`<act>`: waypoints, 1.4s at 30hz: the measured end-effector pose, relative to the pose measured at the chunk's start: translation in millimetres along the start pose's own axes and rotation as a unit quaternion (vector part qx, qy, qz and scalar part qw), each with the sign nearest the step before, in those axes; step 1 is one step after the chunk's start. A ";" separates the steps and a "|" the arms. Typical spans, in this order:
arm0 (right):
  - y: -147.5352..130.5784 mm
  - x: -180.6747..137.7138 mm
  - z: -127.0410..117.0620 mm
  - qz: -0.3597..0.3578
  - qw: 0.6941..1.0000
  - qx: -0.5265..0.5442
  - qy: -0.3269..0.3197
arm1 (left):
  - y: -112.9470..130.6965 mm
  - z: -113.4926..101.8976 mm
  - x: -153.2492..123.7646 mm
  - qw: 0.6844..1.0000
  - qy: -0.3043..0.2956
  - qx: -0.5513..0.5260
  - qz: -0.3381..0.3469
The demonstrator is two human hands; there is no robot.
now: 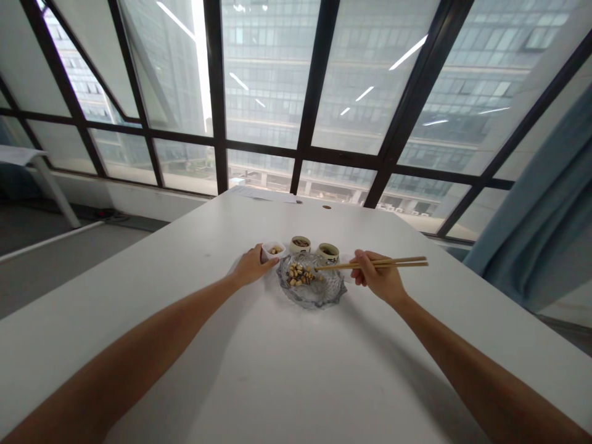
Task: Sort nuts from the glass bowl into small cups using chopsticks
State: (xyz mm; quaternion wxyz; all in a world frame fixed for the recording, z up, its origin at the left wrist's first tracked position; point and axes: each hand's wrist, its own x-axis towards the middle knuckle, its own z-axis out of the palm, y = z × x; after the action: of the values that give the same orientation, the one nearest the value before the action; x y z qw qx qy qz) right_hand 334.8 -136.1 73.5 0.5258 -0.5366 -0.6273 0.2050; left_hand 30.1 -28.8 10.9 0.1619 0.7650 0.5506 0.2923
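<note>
My left hand (252, 266) is closed around the side of a small white cup (267, 254) that stands on the table with a few pale pieces inside. In my right hand (377, 275) is a pair of wooden chopsticks (402, 262), pointing left over a clear glass dish (319, 302) with a wavy rim. Their tips are close to a heap of small tan and brown pieces (300, 275) in the dish; whether they grip one cannot be made out. Behind the dish are two cream-coloured cups, a left one (300, 249) and a right one (333, 258), both with dark contents.
The white table (296, 370) reaches toward large dark-framed windows. Papers (266, 195) lie at its far edge, near a round brown spot (327, 207). A blue curtain (531, 216) hangs at the right, and another white table (21, 155) stands at the far left.
</note>
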 end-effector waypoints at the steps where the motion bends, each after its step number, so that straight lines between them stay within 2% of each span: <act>1: 5.5 -1.6 1.2 0.025 0.998 0.048 0.034 | 0.1 0.1 0.1 1.000 0.001 0.004 0.002; 5: 29.9 -13.0 11.8 0.119 0.968 0.194 0.103 | -1.0 1.1 0.8 1.000 0.004 0.010 0.002; 8: 45.3 -22.7 20.5 0.165 0.949 0.233 0.137 | -1.7 1.3 0.5 1.000 0.003 0.014 -0.002; 11: 53.0 -28.0 24.5 0.176 0.937 0.257 0.155 | -1.8 0.7 0.0 1.000 0.004 0.008 0.001; 23: 51.2 -28.5 23.8 0.154 0.945 0.243 0.155 | -8.3 6.0 4.0 1.000 0.019 -0.019 0.000; 26: 43.9 -34.3 25.4 0.114 0.960 0.203 0.153 | -9.6 7.1 4.2 0.999 0.021 -0.029 -0.008; 30: 27.3 -38.3 25.5 0.024 0.986 0.111 0.120 | -9.7 7.5 3.7 0.999 0.020 -0.045 -0.002; 33: 12.3 -24.9 27.4 -0.031 0.989 0.071 0.126 | -9.2 7.3 3.6 0.998 0.019 -0.053 0.008; 38: 2.7 22.7 45.4 -0.072 0.988 0.047 0.130 | -7.8 5.8 2.9 0.999 0.016 -0.045 0.005; 42: 9.9 51.1 61.5 -0.037 0.996 0.064 0.052 | -5.8 3.8 1.7 1.000 0.012 -0.029 0.004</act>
State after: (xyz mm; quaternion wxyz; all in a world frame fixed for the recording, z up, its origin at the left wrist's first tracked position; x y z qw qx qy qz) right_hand 291.8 -68.4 65.6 0.5981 -0.4880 -0.6044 0.1971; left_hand 28.5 -25.0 5.1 0.1763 0.7585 0.5410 0.3177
